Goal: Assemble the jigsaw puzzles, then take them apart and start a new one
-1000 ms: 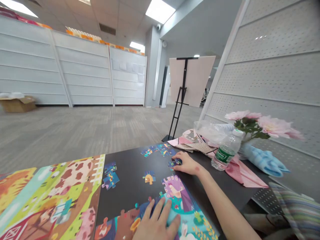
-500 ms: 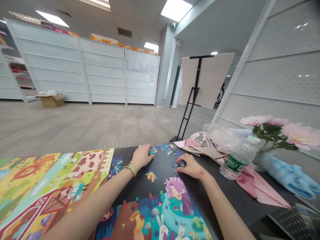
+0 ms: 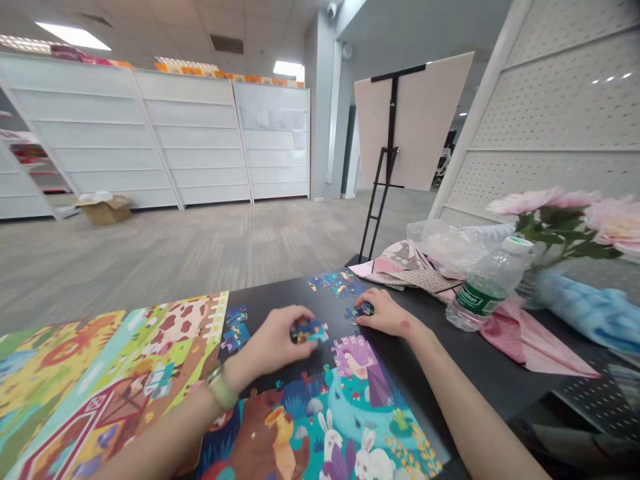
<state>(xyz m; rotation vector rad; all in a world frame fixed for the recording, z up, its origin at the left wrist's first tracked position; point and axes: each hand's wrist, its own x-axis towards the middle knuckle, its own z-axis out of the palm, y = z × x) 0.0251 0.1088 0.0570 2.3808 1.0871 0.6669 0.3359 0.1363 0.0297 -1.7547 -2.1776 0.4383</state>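
My left hand (image 3: 267, 343) grips a blue jigsaw piece (image 3: 311, 331) with its fingertips, just above the dark table (image 3: 440, 377). My right hand (image 3: 387, 315) pinches a small dark blue piece (image 3: 361, 310) near the table's far side. A wristwatch band sits on my left wrist. A large assembled farm-scene puzzle section (image 3: 115, 380) lies at the left. Another section with rabbits and a bear (image 3: 325, 417) lies below my hands. Loose pieces (image 3: 236, 337) lie beside the farm section, and a small cluster (image 3: 333, 283) lies at the far edge.
To the right stand a plastic water bottle (image 3: 487, 287), pink artificial flowers (image 3: 555, 213) and a blue cloth (image 3: 590, 313). Patterned fabric (image 3: 405, 270) and a pink cloth (image 3: 530, 340) lie nearby. An easel (image 3: 387, 140) stands on the carpet beyond the table.
My left hand has moved toward me from the far pieces and now holds a piece above the table's middle. The yellow-marked loose piece no longer shows there. My right hand stays on its piece.
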